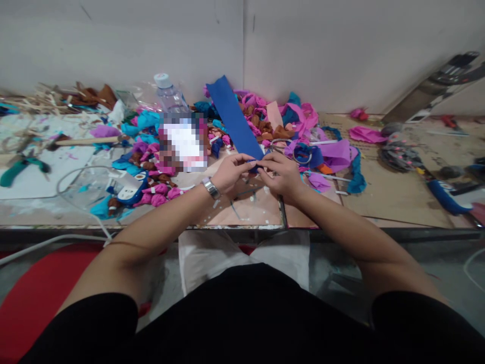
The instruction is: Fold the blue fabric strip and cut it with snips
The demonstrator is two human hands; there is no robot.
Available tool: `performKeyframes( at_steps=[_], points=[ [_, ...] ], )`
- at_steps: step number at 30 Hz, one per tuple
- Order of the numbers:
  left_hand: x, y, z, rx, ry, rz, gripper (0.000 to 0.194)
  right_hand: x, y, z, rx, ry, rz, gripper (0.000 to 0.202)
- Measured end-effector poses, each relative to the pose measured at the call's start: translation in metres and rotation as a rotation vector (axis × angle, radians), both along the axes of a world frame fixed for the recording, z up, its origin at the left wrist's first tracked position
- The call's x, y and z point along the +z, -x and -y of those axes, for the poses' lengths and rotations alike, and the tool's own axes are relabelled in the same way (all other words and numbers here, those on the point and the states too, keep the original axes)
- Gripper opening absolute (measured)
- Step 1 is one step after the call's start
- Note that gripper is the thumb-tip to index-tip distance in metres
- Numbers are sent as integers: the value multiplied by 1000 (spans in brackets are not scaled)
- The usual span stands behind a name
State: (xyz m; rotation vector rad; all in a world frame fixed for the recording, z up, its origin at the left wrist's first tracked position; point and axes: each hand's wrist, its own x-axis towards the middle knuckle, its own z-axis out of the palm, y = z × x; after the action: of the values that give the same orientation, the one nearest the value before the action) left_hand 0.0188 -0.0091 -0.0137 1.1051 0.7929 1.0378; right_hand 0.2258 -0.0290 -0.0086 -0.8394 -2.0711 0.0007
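Observation:
A long blue strip of crepe paper [235,116] runs from the pile at the back down to my fingers, where its near end looks folded or gathered. My left hand [232,174], with a metal watch on the wrist, pinches that end from the left. From the right, my right hand [282,174] pinches the same end, its fingertips almost meeting the left ones. The fingers hide part of the fold. Just right of my right hand lie scissors [303,155] among purple paper scraps [339,155].
Pink, brown and blue paper pieces heap behind my hands. Left stand a clear bottle [171,96], a blue-and-white device [132,188] with a cable, a hammer [87,141] and green-handled pliers [22,171]. Cardboard [382,187] covers the right side; the table edge runs before me.

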Motion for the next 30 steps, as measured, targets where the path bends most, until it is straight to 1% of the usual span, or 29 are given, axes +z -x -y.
performKeyframes(
  at_steps=[4,8,11,13,17,22,27,30],
  points=[
    [0,1,-2,21,0,11,49,0,-5,-5,72,4,19,28],
    [5,1,-1,42,21,3,47,1,-11,-9,118,27,58,35],
    [10,1,0,47,30,16,44,3,-13,-12,156,34,60,28],
    [11,1,1,48,27,13,42,5,-14,-13,188,11,61,22],
    [6,2,-1,22,-17,-58,40,9,-15,-14,215,-34,89,18],
    [-1,4,-3,-18,-80,-115,43,12,-16,-14,228,9,158,19],
    [3,4,-1,-38,-130,-186,46,11,-14,-12,237,24,187,15],
    [5,3,0,-59,-168,-205,48,11,-11,-11,240,64,128,13]
  ],
)
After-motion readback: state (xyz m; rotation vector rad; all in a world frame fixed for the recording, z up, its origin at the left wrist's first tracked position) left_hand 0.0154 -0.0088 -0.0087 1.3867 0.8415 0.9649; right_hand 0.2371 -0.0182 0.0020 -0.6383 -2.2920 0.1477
